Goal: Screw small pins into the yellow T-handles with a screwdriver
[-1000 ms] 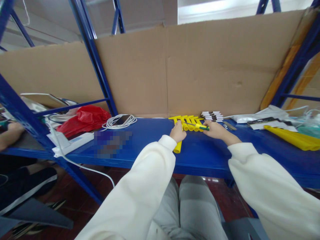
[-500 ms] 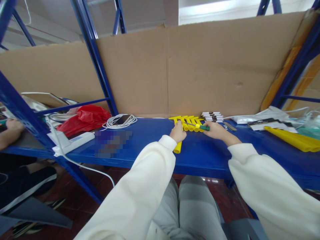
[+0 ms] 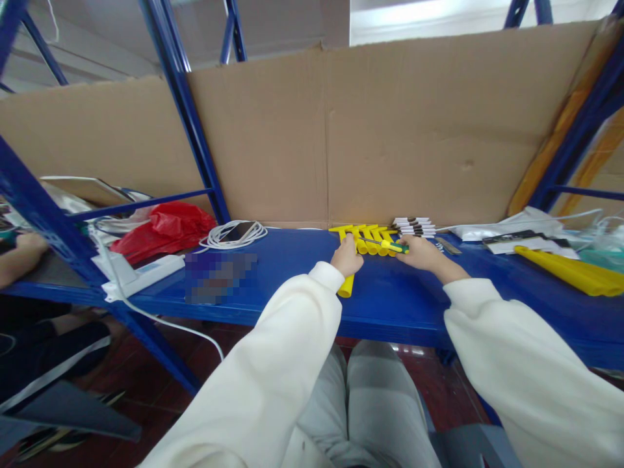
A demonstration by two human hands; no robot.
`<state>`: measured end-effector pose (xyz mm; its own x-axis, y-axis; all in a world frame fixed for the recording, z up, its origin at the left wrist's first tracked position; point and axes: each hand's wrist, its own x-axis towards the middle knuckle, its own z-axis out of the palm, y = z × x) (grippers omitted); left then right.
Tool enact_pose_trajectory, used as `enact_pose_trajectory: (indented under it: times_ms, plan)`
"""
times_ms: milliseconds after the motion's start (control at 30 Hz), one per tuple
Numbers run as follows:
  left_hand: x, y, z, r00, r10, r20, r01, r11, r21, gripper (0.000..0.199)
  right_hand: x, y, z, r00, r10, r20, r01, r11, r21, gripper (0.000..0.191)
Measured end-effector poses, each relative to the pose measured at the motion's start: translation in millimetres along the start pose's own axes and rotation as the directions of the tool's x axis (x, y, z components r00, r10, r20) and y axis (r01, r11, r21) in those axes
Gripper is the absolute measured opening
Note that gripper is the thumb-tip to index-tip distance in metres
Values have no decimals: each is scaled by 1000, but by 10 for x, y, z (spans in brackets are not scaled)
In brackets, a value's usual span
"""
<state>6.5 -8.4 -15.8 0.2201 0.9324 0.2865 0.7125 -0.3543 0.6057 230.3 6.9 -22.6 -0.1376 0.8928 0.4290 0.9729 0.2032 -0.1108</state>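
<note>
My left hand [image 3: 347, 256] is wrapped round a yellow T-shaped piece [image 3: 346, 287], whose round lower end sticks out below my fingers. My right hand [image 3: 415, 253] grips the handle of a yellow and green screwdriver [image 3: 396, 247]. The screwdriver's shaft points left toward my left hand; where its tip rests cannot be made out. Behind and under the shaft, several more yellow T-shaped pieces [image 3: 373, 248] lie in a row on the blue shelf [image 3: 292, 273]. Beyond my right hand is a stack of small white and black items [image 3: 415, 226].
Coiled white cable [image 3: 234, 236], a red bag [image 3: 168, 227] and a white power strip [image 3: 156, 275] lie to the left. On the right are yellow rolled sheets [image 3: 575, 273], a flat grey tool [image 3: 448, 246] and plastic bags [image 3: 511, 225]. Another person's hand [image 3: 29, 250] is far left.
The screwdriver has turned slightly in my right hand, with its yellow and green parts showing differently. Both hands stay in nearly the same place.
</note>
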Motion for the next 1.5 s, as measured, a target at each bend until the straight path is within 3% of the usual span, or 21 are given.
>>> enact_pose_trajectory:
  times_ms: [133, 300, 500, 700, 900, 1033, 1300, 1500]
  plan:
    - [-7, 9, -13, 1000, -4, 10, 4, 1000, 16, 45, -4, -5, -24, 1000, -15, 15, 15, 1000, 20, 13]
    - [-4, 7, -7, 1000, -2, 3, 2, 1000, 1, 47, 5, 41, -18, 999, 27, -45, -26, 1000, 8, 19]
    - [2, 1, -11, 1000, 10, 7, -10, 1000, 5, 50, 8, 27, 6, 999, 21, 31, -22, 999, 32, 24]
    - [-4, 13, -22, 1000, 2, 22, -3, 1000, 30, 45, -4, -23, -38, 993, -16, 118, 11, 999, 39, 14]
    - [3, 9, -6, 1000, 5, 9, -5, 1000, 4, 48, -10, -8, -31, 997, -30, 75, 28, 999, 31, 11]
    - [-6, 16, -20, 1000, 2, 10, -2, 1000, 12, 47, -22, -20, -44, 993, -52, 109, 42, 995, 88, 9]
    - [-1, 18, -22, 1000, -13, 19, 13, 1000, 12, 50, -6, -9, -20, 996, 25, 80, -28, 999, 29, 20]
    - [-2, 18, -23, 1000, 1, 27, -1, 1000, 22, 48, 1, 25, 23, 997, -2, 72, 1, 1000, 22, 24]
